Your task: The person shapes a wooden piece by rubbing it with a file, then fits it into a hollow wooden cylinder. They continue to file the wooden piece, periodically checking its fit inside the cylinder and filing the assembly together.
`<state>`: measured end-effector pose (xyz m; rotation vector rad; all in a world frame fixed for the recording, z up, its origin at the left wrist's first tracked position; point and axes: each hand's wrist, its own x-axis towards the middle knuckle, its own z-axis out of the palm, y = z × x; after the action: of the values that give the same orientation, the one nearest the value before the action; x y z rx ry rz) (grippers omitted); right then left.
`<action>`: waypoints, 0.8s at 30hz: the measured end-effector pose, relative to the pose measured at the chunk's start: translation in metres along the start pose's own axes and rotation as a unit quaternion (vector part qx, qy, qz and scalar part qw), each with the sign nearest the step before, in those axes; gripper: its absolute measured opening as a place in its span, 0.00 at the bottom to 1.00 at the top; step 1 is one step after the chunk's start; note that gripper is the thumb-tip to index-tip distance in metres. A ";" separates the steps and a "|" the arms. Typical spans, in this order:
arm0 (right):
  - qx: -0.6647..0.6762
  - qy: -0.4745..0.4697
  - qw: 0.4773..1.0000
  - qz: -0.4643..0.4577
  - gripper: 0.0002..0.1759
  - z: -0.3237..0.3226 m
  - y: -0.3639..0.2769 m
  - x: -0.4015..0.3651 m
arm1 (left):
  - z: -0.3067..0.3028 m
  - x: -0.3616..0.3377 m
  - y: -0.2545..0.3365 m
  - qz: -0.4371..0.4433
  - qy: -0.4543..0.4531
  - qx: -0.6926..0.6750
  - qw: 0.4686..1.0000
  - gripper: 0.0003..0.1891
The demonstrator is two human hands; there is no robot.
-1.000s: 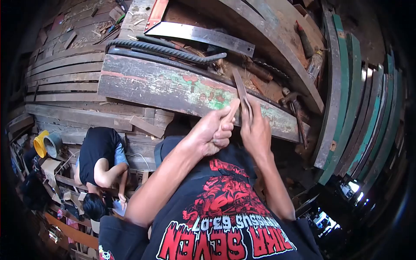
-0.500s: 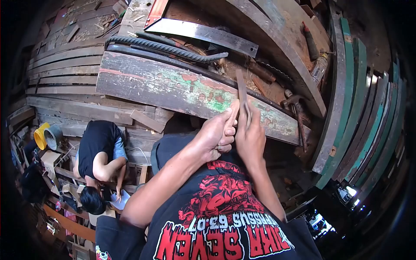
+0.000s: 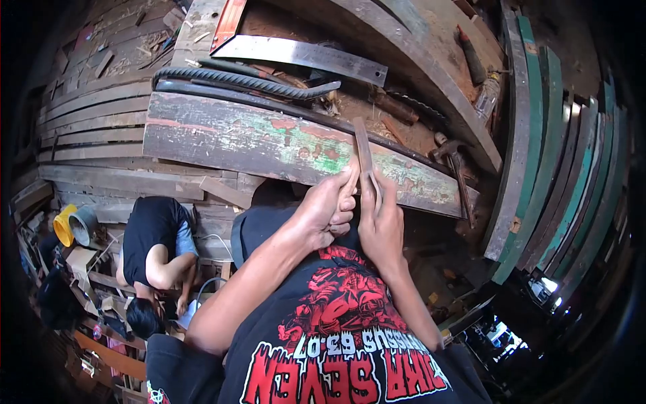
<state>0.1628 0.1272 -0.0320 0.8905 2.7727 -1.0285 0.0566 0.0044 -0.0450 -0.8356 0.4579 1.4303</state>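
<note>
My left hand point(image 3: 328, 209) is wrapped round a small light piece of wood point(image 3: 350, 177), its tip pointing up. Beside it, my right hand point(image 3: 381, 225) grips a flat metal blade or file point(image 3: 363, 141) that stretches up past the fingers and lies against the wood piece. Both hands are over the near edge of a worn plank point(image 3: 249, 138) with peeling green and red paint. Along the plank's far side runs a ribbed steel bar point(image 3: 245, 81). A steel square point(image 3: 303, 55) with an orange handle lies behind the bar.
A hammer point(image 3: 452, 153) rests at the plank's right end. Green-edged boards point(image 3: 538, 148) stand at the right. Another person point(image 3: 156, 236) crouches at the left, near a yellow bucket point(image 3: 65, 225) and a grey bucket point(image 3: 83, 225).
Both hands have shifted slightly left in view. The blade has tilted further left and now crosses closer over the wood piece. The whole scene has also shifted a little left.
</note>
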 end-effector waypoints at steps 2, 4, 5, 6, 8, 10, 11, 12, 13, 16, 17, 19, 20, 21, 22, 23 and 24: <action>-0.025 -0.028 0.997 0.068 0.23 0.002 -0.013 0.024 | 0.012 -0.005 0.004 -0.012 0.026 -0.034 0.999 0.17; -0.007 -0.025 0.997 0.079 0.23 0.004 -0.013 0.032 | -0.002 0.001 0.001 -0.037 -0.008 -0.038 0.999 0.13; 0.018 0.014 0.999 0.030 0.23 0.010 0.001 0.023 | -0.005 0.001 0.006 -0.043 -0.021 -0.041 0.998 0.12; 0.020 0.026 0.999 0.003 0.23 0.011 0.007 0.017 | -0.006 0.002 0.012 -0.048 -0.036 -0.048 0.997 0.12; 0.021 0.049 0.997 -0.051 0.23 0.014 0.020 0.006 | -0.007 0.001 0.010 -0.046 -0.040 -0.069 0.996 0.11; -0.007 -0.004 0.999 0.038 0.22 0.008 -0.006 0.027 | -0.001 -0.002 0.011 -0.053 -0.038 -0.085 0.994 0.11; -0.029 -0.047 0.994 0.090 0.22 0.003 -0.019 0.042 | -0.002 -0.002 0.011 -0.058 -0.047 -0.107 0.992 0.11; -0.080 -0.050 0.994 0.058 0.22 -0.001 -0.027 0.047 | -0.004 -0.003 0.014 -0.060 -0.080 -0.111 0.989 0.12; -0.075 -0.048 0.995 0.039 0.21 -0.005 -0.025 0.039 | -0.007 -0.002 0.016 -0.064 -0.072 -0.099 0.990 0.12; -0.051 -0.016 0.997 -0.063 0.21 -0.013 -0.016 -0.002 | -0.008 0.001 0.015 -0.065 -0.076 -0.104 0.989 0.13; -0.076 -0.026 0.996 -0.041 0.22 -0.009 -0.020 -0.001 | -0.011 0.001 0.014 -0.067 -0.078 -0.113 0.988 0.13; -0.100 -0.066 0.992 0.042 0.22 -0.003 -0.024 0.037 | -0.009 0.002 0.015 -0.068 -0.092 -0.137 0.984 0.14; -0.109 -0.083 0.987 0.082 0.22 -0.001 -0.024 0.049 | -0.007 0.002 0.015 -0.067 -0.099 -0.147 0.982 0.14; -0.104 -0.078 0.989 0.077 0.21 -0.001 -0.024 0.047 | -0.006 0.002 0.015 -0.063 -0.097 -0.146 0.982 0.14; -0.079 -0.045 0.995 0.029 0.20 -0.003 -0.018 0.039 | -0.008 0.002 0.017 -0.070 -0.110 -0.148 0.980 0.14; -0.054 -0.015 0.998 -0.026 0.19 -0.005 -0.007 0.022 | -0.012 0.005 0.019 -0.072 -0.125 -0.152 0.978 0.13; -0.047 -0.013 0.998 -0.027 0.19 -0.005 -0.008 0.018 | -0.013 0.004 0.020 -0.081 -0.137 -0.159 0.974 0.13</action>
<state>0.1443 0.1338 -0.0276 0.7884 2.8120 -0.9000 0.0404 -0.0034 -0.0611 -0.8898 -0.0527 1.4599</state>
